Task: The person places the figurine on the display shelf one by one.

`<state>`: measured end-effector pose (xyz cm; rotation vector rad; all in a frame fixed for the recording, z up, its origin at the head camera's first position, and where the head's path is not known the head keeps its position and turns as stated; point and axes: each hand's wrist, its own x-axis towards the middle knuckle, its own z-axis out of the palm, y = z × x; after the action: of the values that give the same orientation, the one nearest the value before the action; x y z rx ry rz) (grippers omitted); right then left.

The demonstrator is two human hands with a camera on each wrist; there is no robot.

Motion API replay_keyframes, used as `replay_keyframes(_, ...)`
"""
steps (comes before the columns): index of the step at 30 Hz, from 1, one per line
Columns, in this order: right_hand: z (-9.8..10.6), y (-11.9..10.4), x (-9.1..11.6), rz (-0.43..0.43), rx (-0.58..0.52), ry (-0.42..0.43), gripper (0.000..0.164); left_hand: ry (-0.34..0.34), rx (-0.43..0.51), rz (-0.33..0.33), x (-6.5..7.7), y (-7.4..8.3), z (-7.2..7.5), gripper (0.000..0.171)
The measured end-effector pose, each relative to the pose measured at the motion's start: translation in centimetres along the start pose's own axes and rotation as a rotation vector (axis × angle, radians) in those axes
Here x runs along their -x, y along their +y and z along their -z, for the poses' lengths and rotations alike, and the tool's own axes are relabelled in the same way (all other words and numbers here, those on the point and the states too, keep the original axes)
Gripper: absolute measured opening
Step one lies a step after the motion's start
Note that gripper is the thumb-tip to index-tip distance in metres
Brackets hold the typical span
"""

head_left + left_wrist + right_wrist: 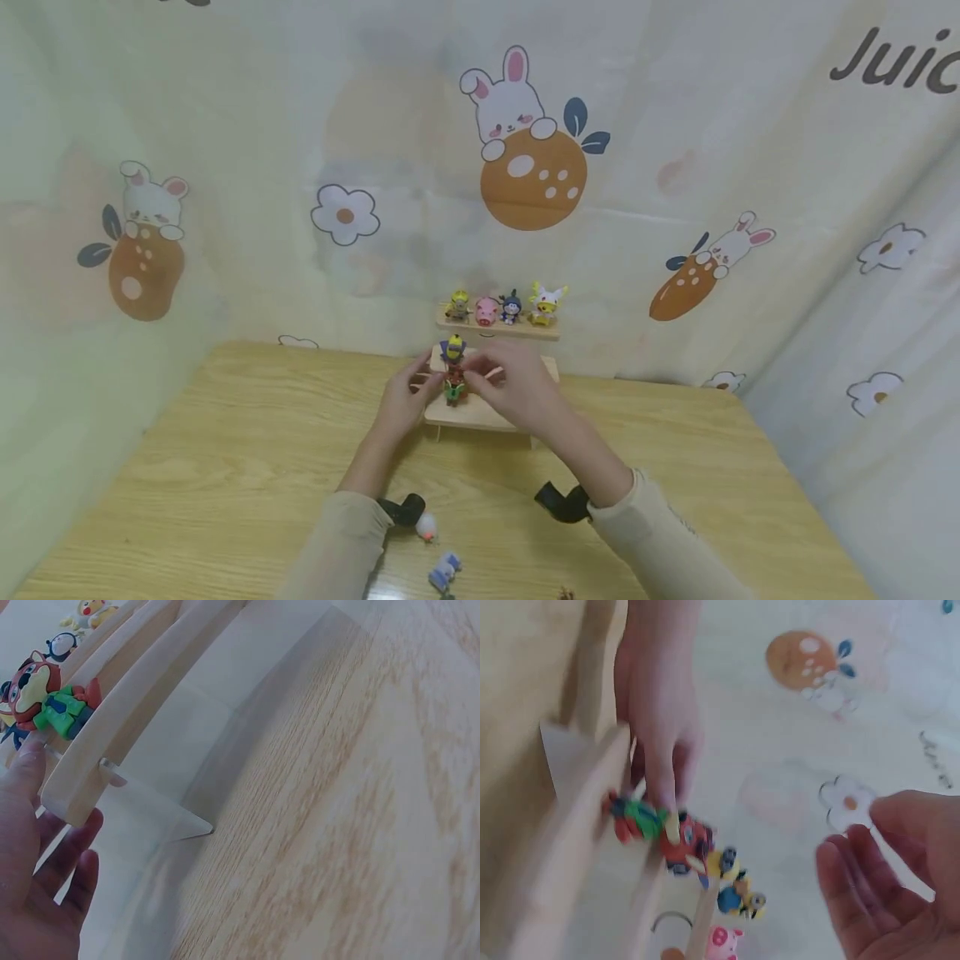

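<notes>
A fox figurine [453,390] in a green jacket stands at the left of the lowest tier of a wooden stepped shelf [491,414]. My left hand [405,400] is at the shelf's left end. In the left wrist view its thumb touches the fox [64,711], and the other fingers spread loosely beside the board's end. Close to the fox on the right is my right hand [513,383]. The right wrist view shows that hand [896,885] with thumb and fingers apart, nothing between them. Behind the fox is a yellow figurine [453,348] with goggles.
On the top tier [517,331] stand a yellow figurine [458,306], a pink pig [486,311], a dark-blue figurine [512,307] and a white-eared yellow one [548,303]. A white ball-like toy [426,526] and a blue-grey toy [446,571] lie on the table [247,467] near me.
</notes>
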<state>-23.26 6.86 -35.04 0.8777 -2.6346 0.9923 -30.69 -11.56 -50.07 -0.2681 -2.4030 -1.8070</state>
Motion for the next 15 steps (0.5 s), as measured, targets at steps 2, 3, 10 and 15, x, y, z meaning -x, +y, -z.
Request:
replay_keyframes(2,-0.4,-0.3,1.7,0.003,-0.016,-0.037,0.010,0.000,0.003,0.006,0.0,0.1,0.0,0.058)
replay_keyframes(3,-0.7,-0.5,2.6,0.007,-0.025,-0.059,0.010,0.000,-0.002,0.005,0.0,0.1,0.0,0.059)
replay_keyframes(10,-3.1,-1.6,7.9,0.051,0.054,-0.264,0.015,-0.007,-0.013,-0.020,0.0,-0.3,-0.3,0.057)
replay_keyframes(15,-4.4,-3.0,10.6,0.157,0.153,-0.403,0.020,-0.003,-0.017,-0.029,0.0,-0.3,-0.4,0.056)
